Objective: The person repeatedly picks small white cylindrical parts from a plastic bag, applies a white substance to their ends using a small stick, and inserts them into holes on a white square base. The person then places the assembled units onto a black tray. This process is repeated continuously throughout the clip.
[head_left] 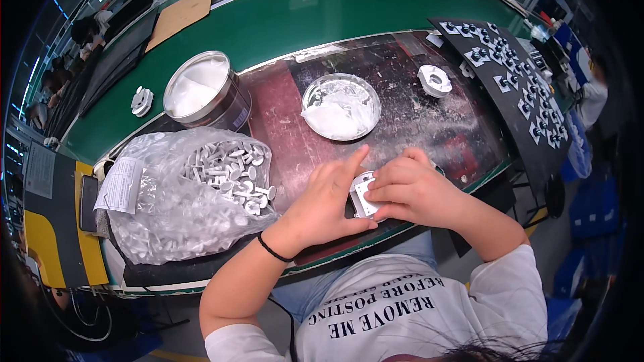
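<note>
A small white plastic housing [363, 196] lies at the table's near edge between my two hands. My right hand [412, 188] bends its fingers over the top of the housing, with the fingertips pressed together on it. Along its left side rests my left hand [327, 191], thumb and index finger spread apart around the part. Beyond them sits a round shallow dish [342, 135] of white paste. To the left, an opened clear plastic bag [154, 228] holds many small white plastic pieces [235, 174] with round heads.
A metal tub of white paste [231, 104] stands behind the bag. Another white round part [435, 81] is at the far right, near a black board [500, 121] bearing rows of small white-and-black parts. One more white part [141, 102] sits on the green surface at left.
</note>
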A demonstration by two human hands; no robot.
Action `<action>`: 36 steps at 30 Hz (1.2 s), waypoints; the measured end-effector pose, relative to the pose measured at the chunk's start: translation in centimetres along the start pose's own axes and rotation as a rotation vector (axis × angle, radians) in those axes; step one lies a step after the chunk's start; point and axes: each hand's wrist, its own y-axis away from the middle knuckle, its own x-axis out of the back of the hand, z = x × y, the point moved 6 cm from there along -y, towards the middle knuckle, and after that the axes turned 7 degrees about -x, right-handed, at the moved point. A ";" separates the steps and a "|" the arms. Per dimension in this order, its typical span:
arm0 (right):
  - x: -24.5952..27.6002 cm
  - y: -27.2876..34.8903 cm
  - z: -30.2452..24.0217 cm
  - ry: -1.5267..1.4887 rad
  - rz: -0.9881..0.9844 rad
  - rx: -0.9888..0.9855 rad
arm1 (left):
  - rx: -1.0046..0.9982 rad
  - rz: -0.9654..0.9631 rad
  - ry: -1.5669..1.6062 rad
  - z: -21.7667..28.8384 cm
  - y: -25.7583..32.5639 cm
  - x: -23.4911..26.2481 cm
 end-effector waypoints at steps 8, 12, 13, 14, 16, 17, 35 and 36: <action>-0.8 1.3 -0.2 0.023 0.130 0.005 | -0.020 -0.005 -0.018 0.0 -0.1 0.0; -0.2 1.9 -0.7 0.037 0.205 0.004 | -0.034 -0.020 -0.059 0.0 -0.1 0.0; 0.0 2.2 -0.8 0.034 0.233 0.003 | -0.036 -0.022 -0.067 0.0 -0.1 0.1; 0.3 2.6 -0.8 0.048 0.266 -0.017 | -0.040 -0.022 -0.072 0.0 -0.1 0.1; 0.9 3.4 -0.6 0.075 0.332 -0.057 | -0.045 -0.015 -0.081 0.1 0.0 0.1; 0.9 3.8 -0.5 0.072 0.346 -0.070 | -0.046 -0.012 -0.084 0.2 0.1 0.2; -1.9 3.5 -1.0 0.129 0.318 -0.025 | 0.343 -0.022 -0.449 -1.4 1.6 8.2; -1.9 3.5 -0.9 0.136 0.319 -0.028 | 0.351 -0.019 -0.439 -1.5 1.6 8.2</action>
